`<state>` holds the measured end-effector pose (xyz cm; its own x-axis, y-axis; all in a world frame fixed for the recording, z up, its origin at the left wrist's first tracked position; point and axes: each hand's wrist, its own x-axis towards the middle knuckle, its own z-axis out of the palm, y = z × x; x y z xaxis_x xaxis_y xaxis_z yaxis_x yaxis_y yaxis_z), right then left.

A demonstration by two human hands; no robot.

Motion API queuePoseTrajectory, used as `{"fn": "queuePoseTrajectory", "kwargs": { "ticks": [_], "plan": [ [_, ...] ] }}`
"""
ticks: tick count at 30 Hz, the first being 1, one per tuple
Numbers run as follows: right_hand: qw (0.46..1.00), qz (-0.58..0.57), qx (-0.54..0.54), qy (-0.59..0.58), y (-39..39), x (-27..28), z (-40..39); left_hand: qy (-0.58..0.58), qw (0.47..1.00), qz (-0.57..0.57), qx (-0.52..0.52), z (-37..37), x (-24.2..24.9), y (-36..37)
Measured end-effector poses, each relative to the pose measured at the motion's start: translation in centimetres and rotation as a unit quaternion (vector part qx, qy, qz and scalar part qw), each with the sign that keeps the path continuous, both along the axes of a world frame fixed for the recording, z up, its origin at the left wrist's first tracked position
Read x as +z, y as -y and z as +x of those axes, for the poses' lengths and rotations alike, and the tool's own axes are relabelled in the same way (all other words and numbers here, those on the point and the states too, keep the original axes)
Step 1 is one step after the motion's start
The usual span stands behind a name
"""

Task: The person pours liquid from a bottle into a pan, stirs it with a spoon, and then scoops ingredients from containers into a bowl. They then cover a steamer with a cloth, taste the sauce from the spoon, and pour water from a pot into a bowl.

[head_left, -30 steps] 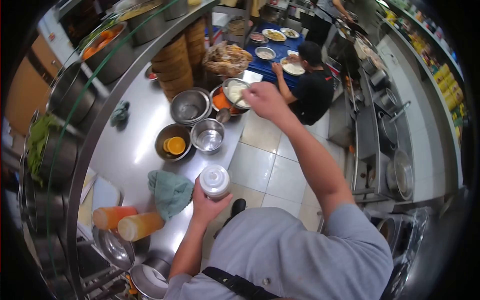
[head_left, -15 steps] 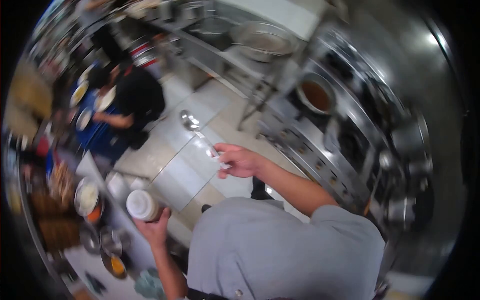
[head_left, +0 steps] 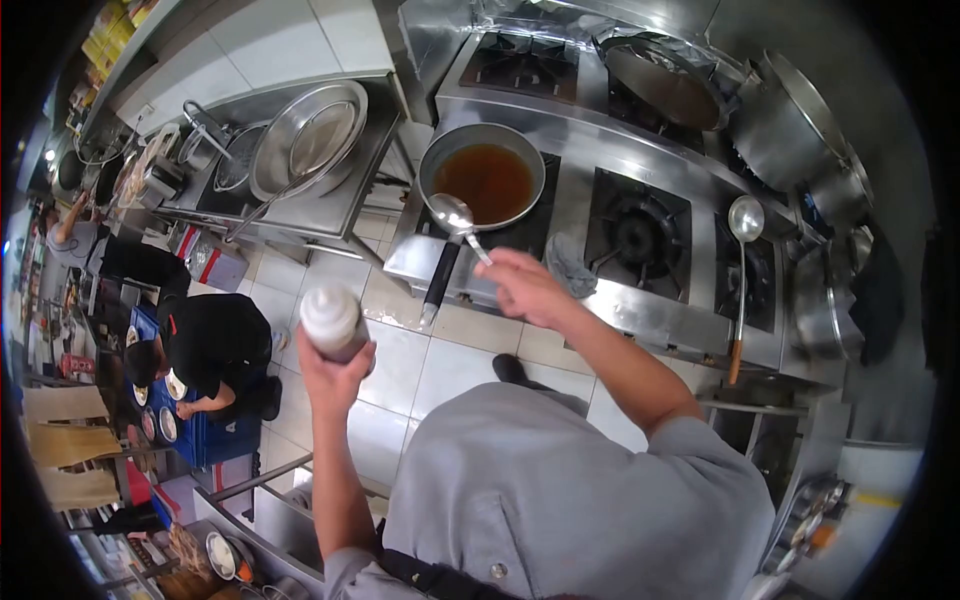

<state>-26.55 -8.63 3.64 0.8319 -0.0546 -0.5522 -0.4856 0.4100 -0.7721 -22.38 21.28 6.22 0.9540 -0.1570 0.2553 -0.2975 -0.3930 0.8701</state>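
Observation:
My right hand is closed around the handle of a metal spoon. The spoon's bowl hangs over the near rim of a frying pan, which sits on the stove and holds brown liquid. The pan's black handle points toward me. In my left hand is a squeeze bottle with a whitish top, held upright over the floor, left of the pan. Its lower part is partly hidden by my fingers.
A grey cloth lies on the stove's front edge. A long ladle rests at the right, near large pots. Steel bowls stand on the left counter. A co-worker in black bends over plates at left.
My view has turned from the aisle toward the stove. The spoon has come from above the floor to the pan's edge. The bottle has moved away from the left-hand counter.

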Motion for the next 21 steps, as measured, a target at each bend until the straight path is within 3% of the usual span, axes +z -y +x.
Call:
{"fn": "queuePoseTrajectory", "kwargs": {
  "ticks": [2, 6, 8, 9, 11, 12, 13, 16, 21],
  "plan": [
    [0.981, -0.182, -0.03, 0.065, 4.3, -1.4, 0.9, -0.002, 0.998, 0.048, -0.036, 3.1, 0.0, 3.2],
    [0.985, -0.137, -0.021, 0.105, 11.0, -2.6, 2.9, 0.057, 0.986, 0.109, -0.114, 8.7, -1.2, 7.9],
    [0.944, -0.302, 0.007, 0.136, 12.8, -3.0, 4.3, 0.07, 0.977, 0.167, -0.114, 10.1, -0.4, 9.8],
    [0.944, -0.301, 0.007, 0.137, 13.7, -3.5, 5.3, 0.081, 0.966, 0.22, -0.111, 10.6, -0.1, 10.8],
    [0.841, -0.511, 0.021, 0.179, 15.0, -4.6, 7.1, 0.087, 0.958, 0.243, -0.121, 11.7, 0.4, 12.5],
    [0.822, -0.548, 0.034, 0.154, 15.0, -3.9, 7.6, 0.095, 0.95, 0.262, -0.137, 12.3, 0.3, 13.3],
    [0.823, -0.544, 0.038, 0.16, 15.0, -3.0, 7.8, 0.103, 0.942, 0.283, -0.149, 12.9, 0.2, 13.7],
    [0.73, -0.662, 0.115, 0.122, 14.4, -1.6, 9.3, 0.129, 0.913, 0.359, -0.144, 14.3, -0.5, 14.4],
    [0.703, -0.679, 0.163, 0.135, 14.4, -1.7, 10.6, 0.15, 0.891, 0.399, -0.158, 16.6, -2.5, 15.2]
  ]
}}
